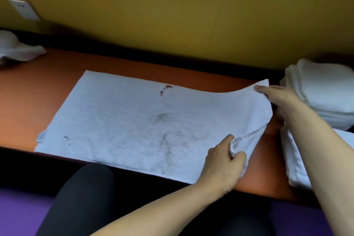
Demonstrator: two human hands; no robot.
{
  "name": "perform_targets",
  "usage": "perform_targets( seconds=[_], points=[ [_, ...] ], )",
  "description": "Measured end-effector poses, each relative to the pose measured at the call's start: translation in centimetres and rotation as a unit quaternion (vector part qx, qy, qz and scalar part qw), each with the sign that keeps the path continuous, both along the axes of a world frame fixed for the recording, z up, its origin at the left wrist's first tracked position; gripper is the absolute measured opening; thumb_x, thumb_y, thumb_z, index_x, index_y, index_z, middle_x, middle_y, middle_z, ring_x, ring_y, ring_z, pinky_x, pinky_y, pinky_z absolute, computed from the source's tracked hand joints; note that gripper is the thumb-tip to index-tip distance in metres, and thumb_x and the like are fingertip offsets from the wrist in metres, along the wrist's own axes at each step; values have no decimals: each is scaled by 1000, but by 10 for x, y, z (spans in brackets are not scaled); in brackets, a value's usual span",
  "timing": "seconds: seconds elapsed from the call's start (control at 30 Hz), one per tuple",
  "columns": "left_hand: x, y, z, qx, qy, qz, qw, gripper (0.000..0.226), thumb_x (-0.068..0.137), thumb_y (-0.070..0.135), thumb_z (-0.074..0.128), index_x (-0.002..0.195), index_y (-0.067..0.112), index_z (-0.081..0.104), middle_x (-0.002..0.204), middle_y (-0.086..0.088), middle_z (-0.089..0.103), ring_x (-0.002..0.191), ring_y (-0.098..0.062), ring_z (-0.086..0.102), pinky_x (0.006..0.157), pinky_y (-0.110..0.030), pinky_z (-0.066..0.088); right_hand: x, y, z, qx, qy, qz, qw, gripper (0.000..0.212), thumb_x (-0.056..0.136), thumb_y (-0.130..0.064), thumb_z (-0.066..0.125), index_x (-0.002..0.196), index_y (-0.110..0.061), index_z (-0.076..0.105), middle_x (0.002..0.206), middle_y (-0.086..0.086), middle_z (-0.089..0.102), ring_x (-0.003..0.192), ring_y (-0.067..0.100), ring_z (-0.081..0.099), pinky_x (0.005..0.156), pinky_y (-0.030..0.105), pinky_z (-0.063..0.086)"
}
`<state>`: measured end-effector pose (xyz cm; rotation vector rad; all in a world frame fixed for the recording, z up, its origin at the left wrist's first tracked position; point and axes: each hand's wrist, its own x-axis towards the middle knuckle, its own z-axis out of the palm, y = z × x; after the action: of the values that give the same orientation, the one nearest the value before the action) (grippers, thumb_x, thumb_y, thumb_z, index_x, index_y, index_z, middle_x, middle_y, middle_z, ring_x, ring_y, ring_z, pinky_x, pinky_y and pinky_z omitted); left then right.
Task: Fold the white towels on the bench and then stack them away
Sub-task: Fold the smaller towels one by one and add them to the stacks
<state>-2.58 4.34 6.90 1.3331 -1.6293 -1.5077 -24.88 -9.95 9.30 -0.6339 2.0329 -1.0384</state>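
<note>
A white terry-cloth towel (134,120) lies spread flat across the orange wooden bench (23,101), its near long edge hanging just over the bench's front lip. It carries a few reddish and grey marks. The person kneeling in front of it has both hands on the towel's right short end. The left hand (224,165) pinches the near right corner, thumb and fingers curled round a bunched bit of hem. The right hand (281,97) pinches the far right corner, thumb on top, so that whole end is lifted clear of the bench while the rest lies flat.

To my eye this is the start of a fold: the raised end looks ready to be carried over to the left end. The cloth is light, soft and limp, sagging between the 2 hands, so it needs holding at both corners to keep the edge straight. It should drape rather than slide, and the nap will likely cling to itself once laid down.

Just beside the right hand sits a stack of folded white towels (323,97), with another folded white towel (293,165) nearer the bench's front edge. A crumpled white towel (17,50) waits at the far left.
</note>
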Motion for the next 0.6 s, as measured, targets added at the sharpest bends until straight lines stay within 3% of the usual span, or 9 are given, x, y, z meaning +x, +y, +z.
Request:
perform_targets(
  seconds=[0.13, 0.23, 0.33, 0.37, 0.5, 0.6],
  points=[
    [62, -1, 2, -50, 12, 75, 996, 30, 96, 36, 45, 75, 15, 42, 63, 6, 42, 60, -10, 38, 59, -32, 34, 65, -13, 11, -78, -19, 4, 997, 35, 87, -23, 79, 118, -10, 71, 102, 14, 73, 80, 21, 72, 72, 32, 60],
    [120, -9, -6, -74, -12, 132, 988, 37, 105, 37, 45, 78, 12, 49, 62, 7, 41, 60, -8, 40, 60, -31, 35, 124, -30, 19, -94, -29, 30, 995, 19, 92, -18, 74, 110, -11, 72, 85, 10, 71, 63, 17, 66, 49, 23, 53],
    [177, -18, -6, -37, -15, 182, 982, 41, 105, 39, 46, 81, 6, 50, 68, -10, 49, 59, -18, 61, 59, -25, 49, 185, -47, 24, -91, -30, 77, 992, 10, 95, -18, 70, 105, -15, 70, 78, 7, 70, 61, 14, 67, 56, 25, 55],
    [193, -21, -5, -15, -11, 198, 980, 41, 105, 38, 46, 80, 5, 49, 70, -14, 49, 59, -22, 69, 57, -20, 47, 206, -52, 26, -94, -26, 93, 991, 10, 95, -18, 70, 105, -16, 70, 78, 7, 70, 63, 14, 68, 59, 26, 56],
    [252, -31, 2, 6, -31, 243, 970, 37, 105, 32, 48, 73, 14, 45, 61, 4, 52, 57, -18, 73, 57, -26, 44, 284, -77, 30, -108, -16, 131, 985, 11, 96, -17, 68, 106, -15, 70, 78, 4, 70, 62, 14, 67, 57, 24, 54],
    [293, -38, 2, 9, -30, 282, 959, 40, 105, 38, 45, 77, 9, 48, 62, 1, 52, 55, -19, 72, 57, -28, 44, 336, -93, 32, -114, -6, 149, 982, 9, 97, -18, 67, 105, -17, 69, 76, 4, 69, 59, 12, 65, 54, 23, 53]
  ],
)
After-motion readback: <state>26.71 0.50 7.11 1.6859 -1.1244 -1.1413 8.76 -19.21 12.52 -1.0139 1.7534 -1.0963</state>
